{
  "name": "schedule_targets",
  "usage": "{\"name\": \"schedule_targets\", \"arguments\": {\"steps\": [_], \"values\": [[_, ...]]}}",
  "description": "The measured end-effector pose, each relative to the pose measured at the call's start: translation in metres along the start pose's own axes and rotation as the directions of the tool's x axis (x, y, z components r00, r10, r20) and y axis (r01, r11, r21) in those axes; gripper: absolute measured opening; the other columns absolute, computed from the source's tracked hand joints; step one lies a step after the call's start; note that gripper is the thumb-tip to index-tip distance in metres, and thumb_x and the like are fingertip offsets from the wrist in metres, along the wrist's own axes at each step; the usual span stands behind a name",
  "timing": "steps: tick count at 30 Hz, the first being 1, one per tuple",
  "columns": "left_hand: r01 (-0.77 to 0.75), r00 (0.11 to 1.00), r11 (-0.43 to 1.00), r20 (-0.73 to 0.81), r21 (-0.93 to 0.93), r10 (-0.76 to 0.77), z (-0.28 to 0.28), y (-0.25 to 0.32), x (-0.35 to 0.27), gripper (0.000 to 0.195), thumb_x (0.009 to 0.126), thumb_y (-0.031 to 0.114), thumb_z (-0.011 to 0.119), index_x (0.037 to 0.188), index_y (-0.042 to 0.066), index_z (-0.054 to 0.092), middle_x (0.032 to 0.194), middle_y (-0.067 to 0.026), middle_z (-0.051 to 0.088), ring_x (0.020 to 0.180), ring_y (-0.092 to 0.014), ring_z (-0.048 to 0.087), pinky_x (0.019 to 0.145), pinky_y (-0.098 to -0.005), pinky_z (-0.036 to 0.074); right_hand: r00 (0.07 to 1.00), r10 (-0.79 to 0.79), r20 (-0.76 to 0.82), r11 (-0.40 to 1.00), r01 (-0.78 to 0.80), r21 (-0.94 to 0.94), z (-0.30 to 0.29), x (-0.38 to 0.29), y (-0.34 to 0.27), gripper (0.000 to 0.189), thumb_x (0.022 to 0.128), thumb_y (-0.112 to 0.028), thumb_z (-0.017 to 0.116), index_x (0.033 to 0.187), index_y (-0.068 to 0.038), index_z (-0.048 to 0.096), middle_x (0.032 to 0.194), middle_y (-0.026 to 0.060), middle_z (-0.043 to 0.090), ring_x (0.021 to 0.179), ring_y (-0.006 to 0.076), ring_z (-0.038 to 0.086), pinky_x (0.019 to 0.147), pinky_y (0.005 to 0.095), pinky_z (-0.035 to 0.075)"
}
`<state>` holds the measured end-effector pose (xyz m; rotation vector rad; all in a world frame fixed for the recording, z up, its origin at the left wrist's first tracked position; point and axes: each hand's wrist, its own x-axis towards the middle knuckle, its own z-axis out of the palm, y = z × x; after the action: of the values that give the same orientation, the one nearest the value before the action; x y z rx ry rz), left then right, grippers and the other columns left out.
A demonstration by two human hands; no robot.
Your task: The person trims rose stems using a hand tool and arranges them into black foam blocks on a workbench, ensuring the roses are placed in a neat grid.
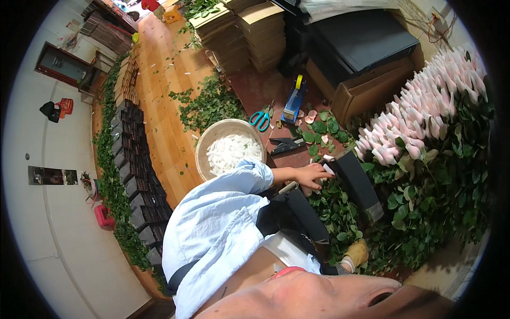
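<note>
My left hand (312, 175), bare below a rolled light-blue sleeve, reaches over leafy stems (336, 215) between two black panels. Its fingers are partly spread beside a small white piece (328, 169); whether they pinch it cannot be told. My right hand (357, 254), in a yellow glove, lies at the lower end of these stems; its grip is hidden. A black stapler (287, 146), teal-handled scissors (259, 120) and a blue tape dispenser (294, 101) lie above my left hand. Left of them stands a round tub (202, 149) of white tubular pieces (235, 148).
Pale pink blooms in white netting (414, 119) fill the right side above dense foliage. Cardboard stacks (261, 36) and a box with black sheets (362, 38) stand at the top. Dark bundles (139, 167) line the wooden floor; a person (153, 6) is far off.
</note>
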<state>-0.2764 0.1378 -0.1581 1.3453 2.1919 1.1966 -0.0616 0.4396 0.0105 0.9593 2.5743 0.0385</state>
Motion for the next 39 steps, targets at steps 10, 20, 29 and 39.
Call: {"name": "schedule_targets", "arguments": {"steps": [10,20,29,39], "values": [[-0.005,1.0,0.943,-0.007,0.332,0.008,0.006,0.019,0.006,0.04,0.081,0.036,0.071,0.12,0.024,0.066,0.112,-0.0078,0.061,0.107,-0.03,0.051,0.099,-0.0512,0.035,0.936,-0.08,-0.344,0.992,0.107,0.06,0.076,0.067,0.045,0.026,0.088,-0.008,0.059,0.111,-0.001,0.069,0.111,0.0221,0.069,0.101,0.0388,0.066,0.087,0.0449,0.053],[-0.102,0.987,0.933,-0.082,0.346,0.138,-0.031,0.018,-0.018,0.044,0.085,0.035,0.073,0.124,0.017,0.064,0.127,-0.0165,0.054,0.125,-0.04,0.046,0.098,-0.0471,0.041,0.97,-0.189,-0.151,0.98,0.177,-0.091,0.057,0.046,0.009,0.048,0.081,-0.011,0.073,0.127,-0.005,0.062,0.121,0.0171,0.066,0.11,0.0355,0.063,0.096,0.0397,0.05],[0.722,0.692,0.681,0.113,-0.121,-0.713,-0.024,0.016,-0.043,0.048,0.093,0.051,0.056,0.1,0.007,0.074,0.093,-0.0205,0.072,0.089,-0.038,0.069,0.078,-0.0498,0.053,0.523,-0.83,0.196,0.44,0.397,0.805,-0.06,-0.001,-0.158,0.037,0.09,-0.012,0.065,0.126,-0.002,0.063,0.112,0.0175,0.07,0.1,0.0278,0.068,0.089,0.0346,0.052],[0.592,0.785,0.806,0.235,-0.012,-0.574,-0.013,0.019,-0.04,0.043,0.085,0.046,0.069,0.087,0.004,0.075,0.083,-0.0176,0.071,0.08,-0.037,0.068,0.069,-0.0476,0.052,0.554,-0.758,0.345,0.581,0.813,-0.027,0.068,0.044,-0.188,0.034,0.084,-0.041,0.071,0.102,-0.011,0.071,0.095,0.0146,0.073,0.09,0.0355,0.069,0.081,0.0471,0.054]]}}
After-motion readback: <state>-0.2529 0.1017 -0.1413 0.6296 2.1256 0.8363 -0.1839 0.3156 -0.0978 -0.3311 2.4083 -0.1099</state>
